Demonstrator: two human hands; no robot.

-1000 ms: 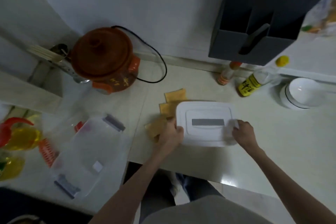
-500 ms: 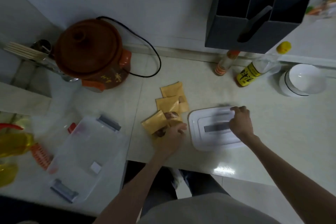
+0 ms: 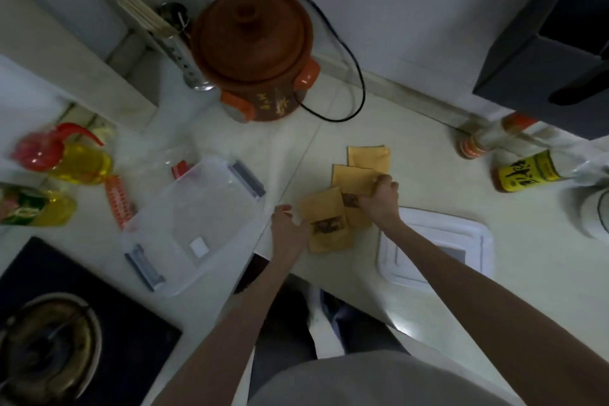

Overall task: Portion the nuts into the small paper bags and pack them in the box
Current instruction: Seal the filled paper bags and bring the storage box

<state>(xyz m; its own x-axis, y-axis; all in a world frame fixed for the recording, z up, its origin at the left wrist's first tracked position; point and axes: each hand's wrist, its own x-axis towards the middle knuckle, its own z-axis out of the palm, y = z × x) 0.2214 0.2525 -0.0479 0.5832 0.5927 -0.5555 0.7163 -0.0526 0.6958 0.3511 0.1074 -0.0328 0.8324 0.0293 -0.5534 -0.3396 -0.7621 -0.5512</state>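
Several small yellow-brown paper bags lie in a loose pile on the pale counter, some with a clear window showing dark nuts. My left hand (image 3: 289, 231) pinches the left edge of the nearest bag (image 3: 324, 212). My right hand (image 3: 381, 199) grips the middle bag (image 3: 352, 179) at its right edge. The farthest bag (image 3: 368, 155) lies untouched behind them. An empty clear plastic box (image 3: 194, 224) with grey latches stands to the left. Its white lid (image 3: 474, 232) lies flat to the right, partly under my right forearm.
A brown clay cooker (image 3: 253, 49) with a black cord stands at the back. Oil bottles (image 3: 62, 161) sit far left, sauce bottles (image 3: 527, 171) and a white bowl (image 3: 596, 211) far right. A dark stove with a pan (image 3: 46, 343) is at lower left. A dark rack (image 3: 543, 59) hangs upper right.
My right hand left the lid on the counter and moved left onto the bags. My left hand stayed at the nearest bag. The view swung left.
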